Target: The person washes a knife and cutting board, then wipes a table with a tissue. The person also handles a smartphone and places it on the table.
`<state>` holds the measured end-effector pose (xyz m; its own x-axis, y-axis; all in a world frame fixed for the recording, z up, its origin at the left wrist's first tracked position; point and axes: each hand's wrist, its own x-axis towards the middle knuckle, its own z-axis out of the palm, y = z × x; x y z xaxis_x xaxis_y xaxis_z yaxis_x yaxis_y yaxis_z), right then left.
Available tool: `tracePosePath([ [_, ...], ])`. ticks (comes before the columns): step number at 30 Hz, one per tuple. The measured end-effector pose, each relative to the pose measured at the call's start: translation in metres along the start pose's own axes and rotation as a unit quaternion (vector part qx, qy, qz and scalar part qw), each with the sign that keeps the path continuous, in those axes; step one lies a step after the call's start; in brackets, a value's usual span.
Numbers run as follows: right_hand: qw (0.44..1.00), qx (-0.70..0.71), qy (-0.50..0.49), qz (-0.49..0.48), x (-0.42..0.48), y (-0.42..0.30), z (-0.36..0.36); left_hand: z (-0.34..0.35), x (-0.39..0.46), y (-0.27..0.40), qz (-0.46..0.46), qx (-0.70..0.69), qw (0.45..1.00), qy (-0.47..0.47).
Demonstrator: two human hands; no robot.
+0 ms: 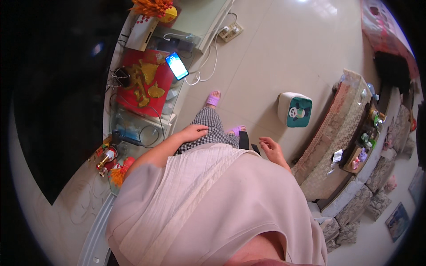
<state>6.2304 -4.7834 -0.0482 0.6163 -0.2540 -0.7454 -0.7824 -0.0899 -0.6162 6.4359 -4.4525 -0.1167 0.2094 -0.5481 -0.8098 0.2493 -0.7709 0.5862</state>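
My left hand hangs loose beside the checked trousers, with nothing seen in it. On the other side, my right hand is held away from my body, its fingers loosely bent and empty. Two black strap ends hang from under my pale top, close to the right hand. Purple slippers are on my feet. Ahead on the left, a lit smartphone with a white cable plugged in lies at the edge of a glass-topped cabinet.
A red decoration with gold figures lies on the cabinet below a large black screen. A power strip sits on the tiled floor. To the right stand a panda-print stool or bin, a cloth-covered table and a patterned sofa.
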Motion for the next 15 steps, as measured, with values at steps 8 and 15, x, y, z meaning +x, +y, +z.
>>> tracePosePath([
  [8,0.964,0.059,-0.145,-0.214,-0.112,-0.112,-0.025,0.043,-0.103,0.194,0.187,-0.104,0.965,-0.152],
  [15,0.956,-0.026,-0.111,-0.272,-0.15,-0.091,-0.053,0.072,-0.109,0.211,0.238,0.014,0.944,-0.23],
])
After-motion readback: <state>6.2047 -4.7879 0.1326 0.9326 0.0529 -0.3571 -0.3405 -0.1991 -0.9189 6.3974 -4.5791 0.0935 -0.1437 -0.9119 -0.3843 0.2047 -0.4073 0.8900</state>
